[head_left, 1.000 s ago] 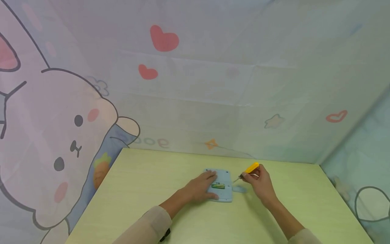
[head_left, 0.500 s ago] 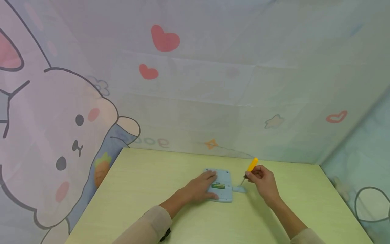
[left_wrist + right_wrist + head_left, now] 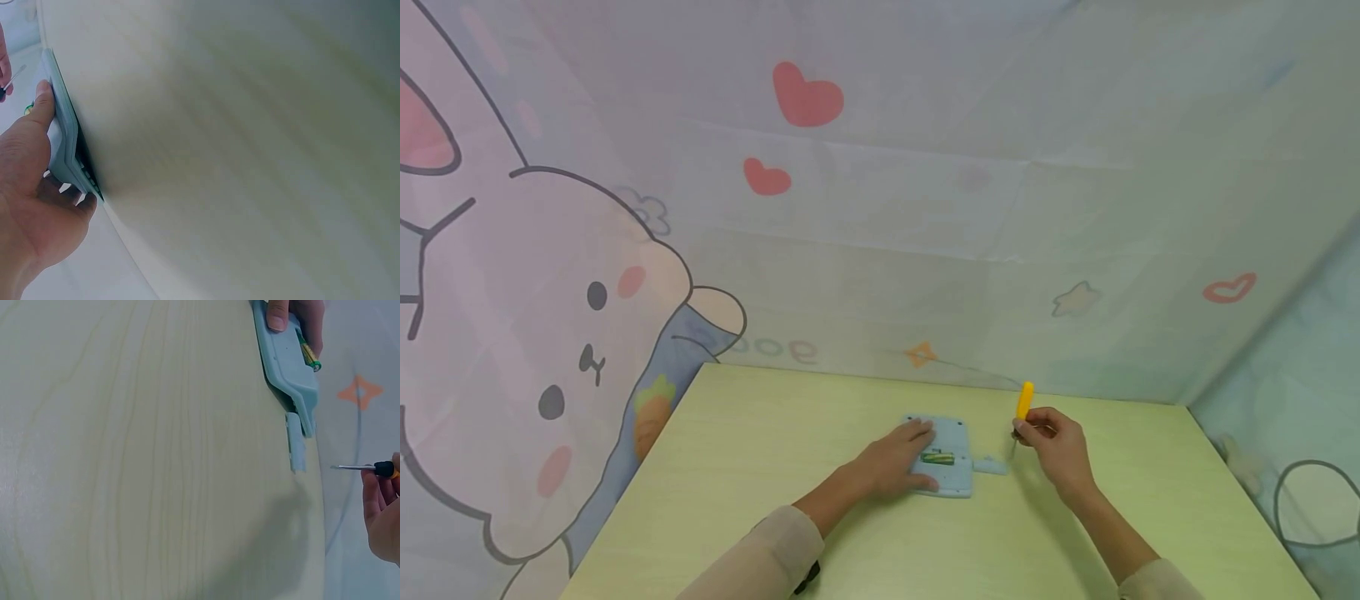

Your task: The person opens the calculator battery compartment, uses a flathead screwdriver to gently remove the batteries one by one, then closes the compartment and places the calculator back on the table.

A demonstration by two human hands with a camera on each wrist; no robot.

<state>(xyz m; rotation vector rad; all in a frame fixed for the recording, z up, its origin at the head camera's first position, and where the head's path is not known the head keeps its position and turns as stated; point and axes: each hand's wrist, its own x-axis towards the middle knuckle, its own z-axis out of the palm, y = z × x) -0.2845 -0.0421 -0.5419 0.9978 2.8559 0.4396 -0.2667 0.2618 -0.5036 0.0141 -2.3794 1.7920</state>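
A light-blue calculator (image 3: 951, 479) lies face down on the table, its back showing an open battery compartment with a green battery (image 3: 937, 458) in it. My left hand (image 3: 891, 460) grips its left side; in the left wrist view the thumb (image 3: 44, 103) lies on the back, and other fingers bend at the end. Right of the calculator lies a small light-blue battery cover (image 3: 990, 467). My right hand (image 3: 1060, 450) pinches a screwdriver with a yellow handle (image 3: 1025, 402), handle up. Its metal shaft (image 3: 353, 467) points past the cover's right end.
The pale wood-grain table (image 3: 820, 400) ends at the back against a printed cloth (image 3: 880, 275) with hearts and a rabbit. A small dark object (image 3: 807, 577) shows beside the left sleeve (image 3: 760, 554).
My right hand has moved right, and the screwdriver has turned from slanted to nearly upright. Its tip has passed from beside the calculator, over the cover, to the cover's right end. My left hand stays put.
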